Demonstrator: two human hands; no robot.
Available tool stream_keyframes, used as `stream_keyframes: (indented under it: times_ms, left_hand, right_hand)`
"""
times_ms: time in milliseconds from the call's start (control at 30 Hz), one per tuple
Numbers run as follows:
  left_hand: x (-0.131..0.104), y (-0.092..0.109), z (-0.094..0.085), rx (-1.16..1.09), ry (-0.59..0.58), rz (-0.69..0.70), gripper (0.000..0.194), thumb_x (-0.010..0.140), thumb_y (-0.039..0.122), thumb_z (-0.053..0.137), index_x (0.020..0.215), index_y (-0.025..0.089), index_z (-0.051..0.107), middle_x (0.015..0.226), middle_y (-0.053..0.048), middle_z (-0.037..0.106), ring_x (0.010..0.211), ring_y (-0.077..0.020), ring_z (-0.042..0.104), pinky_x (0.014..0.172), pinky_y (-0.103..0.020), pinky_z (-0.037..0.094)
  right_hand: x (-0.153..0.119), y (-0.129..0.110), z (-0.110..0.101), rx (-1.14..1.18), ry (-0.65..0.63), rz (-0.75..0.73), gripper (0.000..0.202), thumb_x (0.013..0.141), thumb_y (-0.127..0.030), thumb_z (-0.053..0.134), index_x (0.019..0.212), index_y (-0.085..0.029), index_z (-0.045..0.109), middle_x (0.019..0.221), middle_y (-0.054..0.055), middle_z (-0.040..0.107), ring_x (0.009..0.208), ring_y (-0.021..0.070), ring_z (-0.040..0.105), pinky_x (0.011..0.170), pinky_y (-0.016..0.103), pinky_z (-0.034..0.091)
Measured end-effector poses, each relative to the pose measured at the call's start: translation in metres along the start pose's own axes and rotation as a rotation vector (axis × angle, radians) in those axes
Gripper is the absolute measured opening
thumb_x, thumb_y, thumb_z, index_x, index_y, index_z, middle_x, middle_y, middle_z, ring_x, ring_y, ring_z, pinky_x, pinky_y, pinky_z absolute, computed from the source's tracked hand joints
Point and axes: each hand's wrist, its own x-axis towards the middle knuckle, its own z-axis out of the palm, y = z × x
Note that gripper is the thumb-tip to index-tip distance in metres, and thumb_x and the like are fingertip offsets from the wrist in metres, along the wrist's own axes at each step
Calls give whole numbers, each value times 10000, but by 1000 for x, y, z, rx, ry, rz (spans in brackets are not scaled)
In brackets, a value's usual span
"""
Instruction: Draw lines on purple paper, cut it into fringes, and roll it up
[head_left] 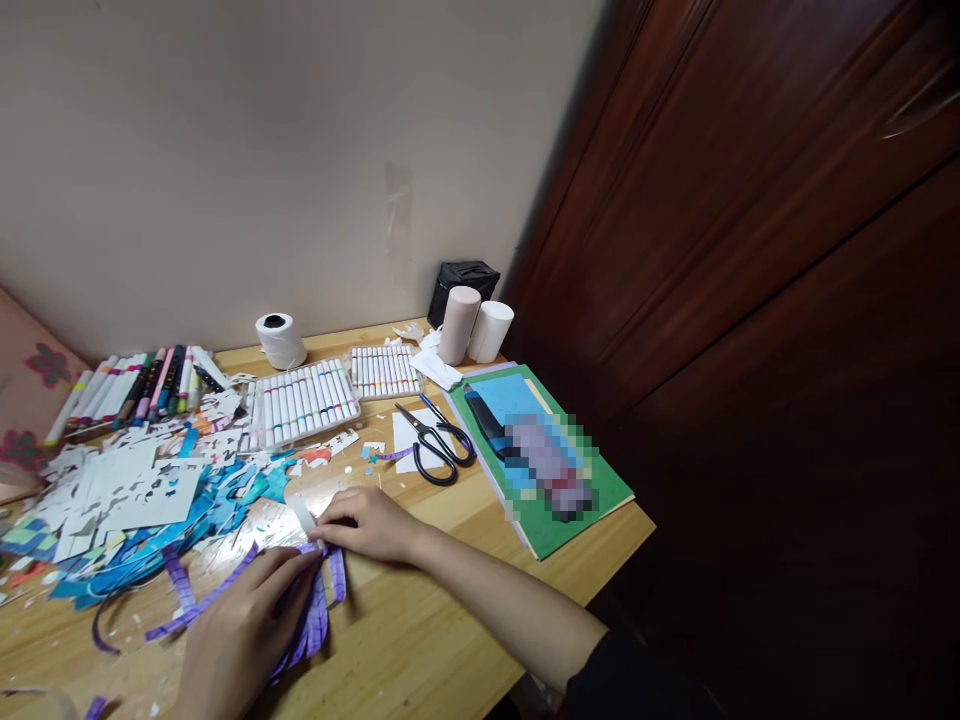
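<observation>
My left hand (pixel 244 625) is closed around purple paper strips (pixel 315 620), which fan out below its fingers toward the table's front. Beside it, the fingertips of my right hand (pixel 367 525) pinch at the top of the same bundle. A short white strip (pixel 303 515) rises from that spot; whether it is paper or tape I cannot tell. The fingertips of both hands nearly meet, and the left ones are partly hidden. One long purple strip (pixel 178 580) lies to the left of my left hand, on the table near the scraps.
Paper scraps (pixel 150 500) cover the table's left side, with loose markers (pixel 142 390) behind. Boxed markers (pixel 304 405), a white roll (pixel 281 342) and black-handled scissors (pixel 435 445) lie further back. Green sheets (pixel 607 485) reach the right edge. Two cylinders (pixel 460 325) stand by the wall.
</observation>
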Motion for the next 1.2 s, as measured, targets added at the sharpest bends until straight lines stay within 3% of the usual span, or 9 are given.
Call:
stream_keyframes:
  times_ms: [200,367,767,1100,1200]
  left_hand:
    - [1,0,0,37,-22,19,303,902,381,466,976,237,723,948,-50,700,712,-151,670,596,-205,497]
    - [3,2,1,90,-3,51,329,922,360,429,882,208,719,909,-52,685,698,-150,665,549,-211,480]
    - [1,-4,3,-26,19,27,253,906,381,479,959,243,686,952,-35,690,781,-183,676,636,-266,538]
    - [6,9,-5,-141,8,-95,158,873,300,502,796,223,617,739,-30,668,660,-201,635,589,-330,515]
    - [3,10,-5,-178,-3,-129,117,853,234,511,840,220,626,781,-23,678,708,-188,639,630,-311,509]
  right_hand:
    - [-2,0,-1,1,-9,-45,216,869,-300,623,877,-106,717,885,71,713,845,133,633,782,204,456]
    - [-4,4,1,24,-24,-105,246,793,-358,691,883,-129,698,867,47,693,826,127,625,792,210,470]
    - [-2,8,1,-126,-57,-206,133,732,-108,631,857,-130,673,826,32,666,801,137,600,795,224,477]
    - [-7,0,-4,-43,-31,-162,131,682,-43,640,740,-155,606,734,-3,621,712,128,568,684,217,459]
    - [-11,-1,-5,-29,-57,-175,90,715,-62,635,730,-150,623,732,18,632,730,145,577,689,244,460]
